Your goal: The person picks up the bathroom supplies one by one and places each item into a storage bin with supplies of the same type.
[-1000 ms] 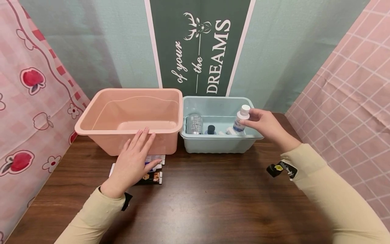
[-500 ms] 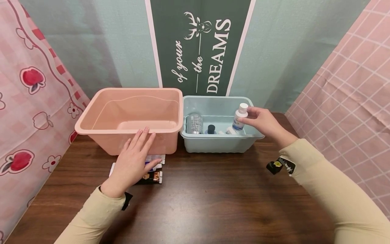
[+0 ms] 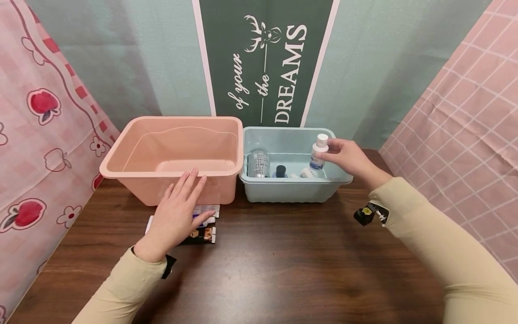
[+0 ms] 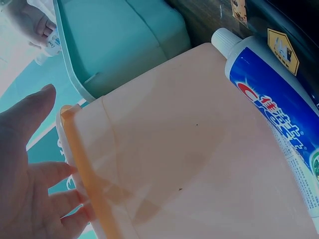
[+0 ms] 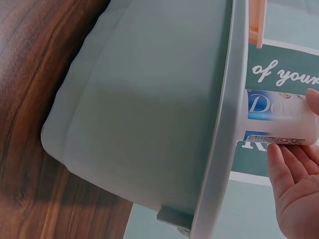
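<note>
My right hand [image 3: 351, 158] pinches a white bottle [image 3: 317, 162] with a white cap and a blue-and-white label, upright over the right part of the light blue bin [image 3: 289, 191]. In the right wrist view, thumb and fingers grip this bottle [image 5: 274, 122] beyond the bin's rim. My left hand [image 3: 171, 218] has its fingers straight, their tips at the near rim of the pink bin [image 3: 133, 180]. Inside the blue bin lie a clear bottle [image 3: 259, 163], a black-capped bottle [image 3: 281, 171] and a white item [image 3: 308, 173], partly hidden by the front wall.
Below my left hand, tubes lie on the dark wooden table [image 3: 283, 261]: a blue-and-white toothpaste tube [image 4: 264, 94] and a black tube [image 3: 204, 236]. The two bins stand side by side. A green cloth [image 3: 263, 63] with printed words hangs behind, and pink cloths hang on both sides.
My right hand and the white bottle have moved slightly up and left, and more of the white item beneath the bottle shows. The left hand stays at the pink bin's rim.
</note>
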`<state>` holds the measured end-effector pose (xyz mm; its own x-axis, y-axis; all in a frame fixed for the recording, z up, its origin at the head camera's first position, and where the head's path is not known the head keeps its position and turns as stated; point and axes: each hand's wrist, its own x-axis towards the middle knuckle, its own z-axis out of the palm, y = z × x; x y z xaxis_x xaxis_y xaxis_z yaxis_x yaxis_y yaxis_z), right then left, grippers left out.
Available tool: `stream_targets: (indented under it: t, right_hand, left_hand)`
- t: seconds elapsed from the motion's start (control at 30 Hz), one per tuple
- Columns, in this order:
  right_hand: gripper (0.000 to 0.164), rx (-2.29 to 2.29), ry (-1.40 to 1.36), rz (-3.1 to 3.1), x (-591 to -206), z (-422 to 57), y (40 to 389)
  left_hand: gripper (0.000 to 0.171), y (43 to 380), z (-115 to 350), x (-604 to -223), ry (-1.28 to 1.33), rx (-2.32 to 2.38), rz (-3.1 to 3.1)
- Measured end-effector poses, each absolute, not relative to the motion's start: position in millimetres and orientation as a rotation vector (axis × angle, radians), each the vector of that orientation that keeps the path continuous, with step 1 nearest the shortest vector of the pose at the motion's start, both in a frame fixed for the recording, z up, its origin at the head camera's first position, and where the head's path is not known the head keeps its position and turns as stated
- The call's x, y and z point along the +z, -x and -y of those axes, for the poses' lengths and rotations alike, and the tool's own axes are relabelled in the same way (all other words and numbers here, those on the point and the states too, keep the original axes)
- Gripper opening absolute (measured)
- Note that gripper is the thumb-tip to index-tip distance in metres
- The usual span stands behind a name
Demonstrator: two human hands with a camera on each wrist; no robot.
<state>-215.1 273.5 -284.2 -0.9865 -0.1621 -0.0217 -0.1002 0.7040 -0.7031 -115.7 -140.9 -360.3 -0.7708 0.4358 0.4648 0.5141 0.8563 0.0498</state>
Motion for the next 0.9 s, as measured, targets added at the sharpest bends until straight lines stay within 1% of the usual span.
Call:
stream_targets:
  t: [0.23, 0.43, 0.9]
  right_hand:
    - [0.062, -1.154, 0.222, -2.825, -284, -274, 224]
    - [0.056, -1.149, 0.218, -2.841, -280, -274, 227]
    - [0.056, -1.112, 0.218, -2.828, -281, -274, 240]
  left_hand:
    - [0.081, 116, 141, -361, 0.703, -0.247, 2.570]
    - [0.080, 117, 142, -362, 0.712, -0.246, 2.567]
    - [0.081, 116, 140, -361, 0.702, -0.228, 2.573]
